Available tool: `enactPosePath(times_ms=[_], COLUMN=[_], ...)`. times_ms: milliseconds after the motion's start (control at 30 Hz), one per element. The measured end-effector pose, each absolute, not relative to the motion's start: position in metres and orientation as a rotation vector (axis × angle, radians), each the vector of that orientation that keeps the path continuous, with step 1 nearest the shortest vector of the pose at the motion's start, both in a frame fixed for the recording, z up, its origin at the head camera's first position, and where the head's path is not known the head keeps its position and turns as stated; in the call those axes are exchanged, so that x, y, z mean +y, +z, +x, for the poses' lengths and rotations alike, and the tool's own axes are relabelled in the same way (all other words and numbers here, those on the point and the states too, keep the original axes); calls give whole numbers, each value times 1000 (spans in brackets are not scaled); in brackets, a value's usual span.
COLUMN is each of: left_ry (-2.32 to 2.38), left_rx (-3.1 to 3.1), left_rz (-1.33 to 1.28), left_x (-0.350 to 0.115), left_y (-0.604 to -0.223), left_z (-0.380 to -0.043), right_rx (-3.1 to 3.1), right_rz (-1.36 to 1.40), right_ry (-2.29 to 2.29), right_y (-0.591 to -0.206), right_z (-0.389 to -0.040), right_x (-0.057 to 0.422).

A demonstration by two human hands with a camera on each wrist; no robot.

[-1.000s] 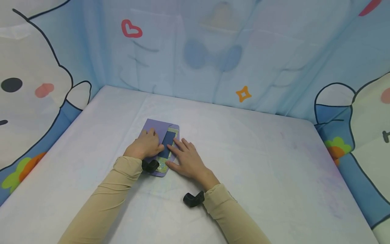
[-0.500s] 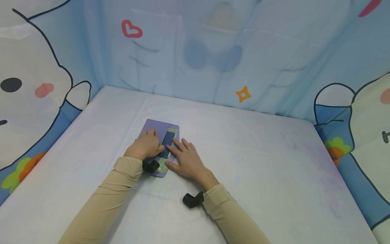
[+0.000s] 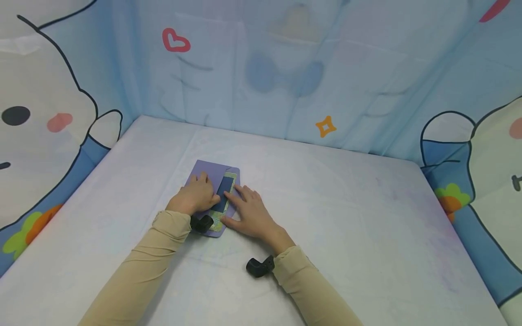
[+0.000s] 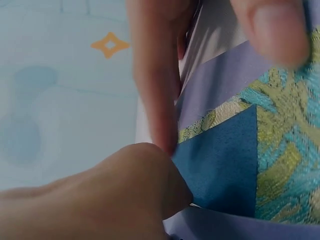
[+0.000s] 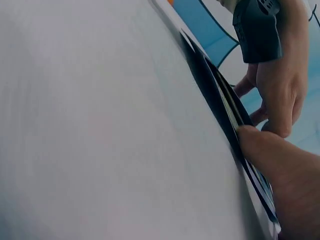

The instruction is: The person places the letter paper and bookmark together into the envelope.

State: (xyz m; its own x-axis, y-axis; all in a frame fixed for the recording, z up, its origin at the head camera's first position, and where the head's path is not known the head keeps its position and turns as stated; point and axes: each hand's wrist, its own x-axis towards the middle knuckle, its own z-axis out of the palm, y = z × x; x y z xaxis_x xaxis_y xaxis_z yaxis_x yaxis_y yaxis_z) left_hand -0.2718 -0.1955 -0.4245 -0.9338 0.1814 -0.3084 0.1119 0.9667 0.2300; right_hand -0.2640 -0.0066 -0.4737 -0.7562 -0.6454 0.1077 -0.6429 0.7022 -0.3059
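A purple envelope (image 3: 218, 165) lies left of the table's middle, its rounded flap spread to the right. Partly inside it is a flat green-and-blue brocade piece (image 4: 285, 165) with a dark blue panel (image 4: 220, 160). On the envelope's body rests my left hand (image 3: 192, 194), index finger extended over the cover. Its bent thumb is at the opening's edge beside the blue panel and seems to pinch the envelope there; the exact grip is partly hidden. My right hand (image 3: 253, 215) has its fingers extended, touching the brocade piece's right side, thumb near the lower edge.
White cloth covers the table (image 3: 367, 226). A blue printed curtain (image 3: 285, 77) hangs behind and at both sides, meeting the table's far edge. Black devices, the left (image 3: 201, 223) and the right (image 3: 260, 266), are worn at the wrists.
The right fingers have shifted very slightly on the brocade piece. The left hand and the envelope stay in place.
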Motion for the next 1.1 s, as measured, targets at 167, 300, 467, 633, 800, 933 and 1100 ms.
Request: enactPosePath(times_ms=[167, 300, 467, 633, 800, 933, 1100], left_ry=[302, 285, 277, 265, 267, 265, 270], left_rx=[2790, 2799, 2801, 2807, 2806, 2803, 2796], left_rz=[220, 223, 214, 215, 215, 210, 201], left_x=[-195, -193, -192, -192, -193, -194, -195], left_y=[-427, -428, -426, -424, -425, -425, -425], left_z=[-272, -272, -272, -271, -271, -271, -271], right_rx=[2840, 2839, 2841, 2847, 2849, 2847, 2841], right_rz=[-1080, -1073, -1063, -1060, -1045, -1043, -1048], right_ry=[-561, -504, -476, -470, -472, -480, -478], right_y=[-470, -468, -467, -466, -466, -467, -469], right_z=[-265, -264, -263, -262, -262, -262, -263], right_x=[-2, -2, -4, -6, -7, -9, -12])
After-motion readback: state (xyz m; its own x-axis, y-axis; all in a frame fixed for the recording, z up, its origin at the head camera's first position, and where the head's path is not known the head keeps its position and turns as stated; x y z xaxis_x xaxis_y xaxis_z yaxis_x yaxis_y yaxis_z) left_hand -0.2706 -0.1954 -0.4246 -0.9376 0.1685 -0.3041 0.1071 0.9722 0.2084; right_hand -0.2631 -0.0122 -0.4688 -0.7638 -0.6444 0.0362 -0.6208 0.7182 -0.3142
